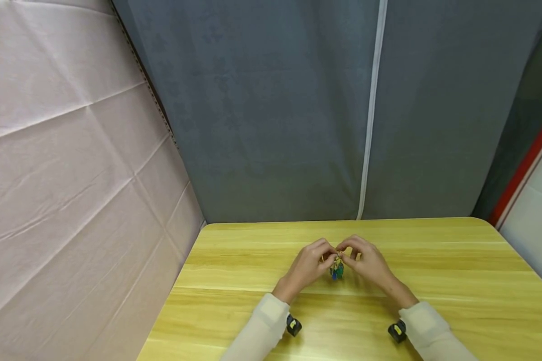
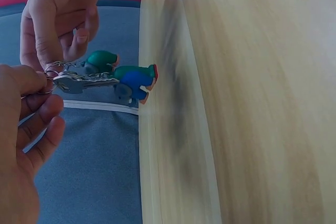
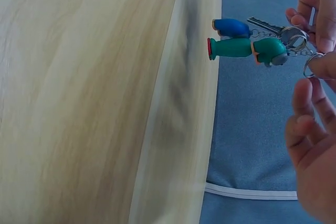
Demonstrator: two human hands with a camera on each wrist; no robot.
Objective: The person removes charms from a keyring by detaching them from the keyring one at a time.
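Note:
Over the table my left hand (image 1: pixel 309 264) and right hand (image 1: pixel 370 261) meet, fingertips almost touching. Between them hangs a bunch of keys and small figure keychains. In the right wrist view, thumb and finger of the right hand pinch a metal split ring (image 3: pixel 308 68). A green figure charm (image 3: pixel 233 47) and a blue figure charm (image 3: pixel 232 27) dangle on short chains beside a silver key (image 3: pixel 266 24). The left wrist view shows the left thumb and forefinger pinching a ring by the key's head, the other fingers loosely bent. Fingertips partly hide the rings.
The wood-grain table (image 1: pixel 235 260) spreads beneath both hands. A grey-blue curtain (image 1: pixel 275 125) with a pale vertical strip (image 1: pixel 373 100) stands behind it. To the left hangs a creased pale cloth (image 1: pixel 72 200); a red-edged white panel (image 1: pixel 537 215) is on the right.

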